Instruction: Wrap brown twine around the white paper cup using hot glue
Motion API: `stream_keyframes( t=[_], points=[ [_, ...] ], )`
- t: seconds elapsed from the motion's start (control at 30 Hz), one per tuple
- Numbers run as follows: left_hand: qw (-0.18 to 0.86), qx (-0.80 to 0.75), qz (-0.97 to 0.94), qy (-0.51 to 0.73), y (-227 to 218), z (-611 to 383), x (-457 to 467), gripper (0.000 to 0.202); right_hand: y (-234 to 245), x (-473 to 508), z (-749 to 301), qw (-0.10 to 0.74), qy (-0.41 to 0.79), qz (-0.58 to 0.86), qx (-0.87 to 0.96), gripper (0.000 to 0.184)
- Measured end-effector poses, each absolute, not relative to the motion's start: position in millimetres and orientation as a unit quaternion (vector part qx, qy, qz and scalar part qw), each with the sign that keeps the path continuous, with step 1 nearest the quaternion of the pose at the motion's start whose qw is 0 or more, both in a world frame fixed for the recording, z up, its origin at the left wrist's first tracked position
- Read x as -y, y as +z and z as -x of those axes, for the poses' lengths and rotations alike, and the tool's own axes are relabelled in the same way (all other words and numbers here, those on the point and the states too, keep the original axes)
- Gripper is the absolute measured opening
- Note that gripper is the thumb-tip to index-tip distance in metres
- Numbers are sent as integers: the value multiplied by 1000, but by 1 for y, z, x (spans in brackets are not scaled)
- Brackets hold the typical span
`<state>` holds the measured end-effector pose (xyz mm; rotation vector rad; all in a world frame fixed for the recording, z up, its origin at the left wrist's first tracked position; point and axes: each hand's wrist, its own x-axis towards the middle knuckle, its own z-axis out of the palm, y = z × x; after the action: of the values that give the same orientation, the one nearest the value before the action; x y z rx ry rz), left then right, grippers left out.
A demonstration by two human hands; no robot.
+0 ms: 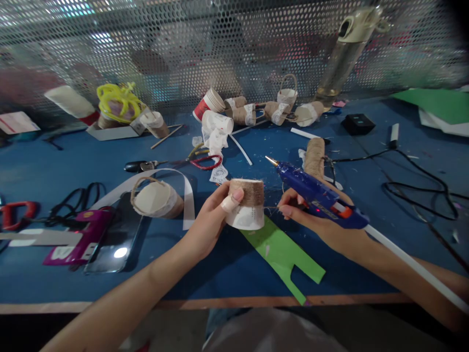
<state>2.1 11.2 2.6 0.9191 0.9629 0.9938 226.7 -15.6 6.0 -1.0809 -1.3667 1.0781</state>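
My left hand (210, 215) is closed around a small white paper cup (249, 218), its thumb on the side facing me. Brown twine (253, 193) wraps the cup's upper part; the lower part is bare white. A strand runs right from the cup to my right hand (315, 220), whose thumb and fingertips pinch it. That same hand carries a blue glue gun (308, 185), its metal nozzle pointing up and left; the grip is hidden. From its rear sticks a long white glue stick (410, 264). Behind the gun stands a roll of twine (314, 155).
Green paper (278, 249) lies below the cup. To the left are a twine-handled cup basket (156, 199), a phone (117, 239) and a purple glue gun (82, 239). Red-handled scissors (207, 162), lace (217, 142) and several wrapped cups (276, 112) sit farther back, before a perforated metal panel (176, 54).
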Motion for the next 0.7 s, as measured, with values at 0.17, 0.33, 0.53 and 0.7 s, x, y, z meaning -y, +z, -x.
stream_keyframes(
  t=[0.17,0.33,0.53,0.7],
  points=[
    [677,-428,-410,436,3,-2,-11,43,8,16,-226,518,413,462,590,19],
    [687,-425,-401,432,5,-2,-11,45,5,16,-227,509,416,469,589,19],
    [689,-429,-403,423,7,-2,-9,42,8,17,-227,513,418,466,588,22],
    [687,-428,-410,421,10,-2,-9,45,13,19,-228,514,422,471,579,24]
  ],
)
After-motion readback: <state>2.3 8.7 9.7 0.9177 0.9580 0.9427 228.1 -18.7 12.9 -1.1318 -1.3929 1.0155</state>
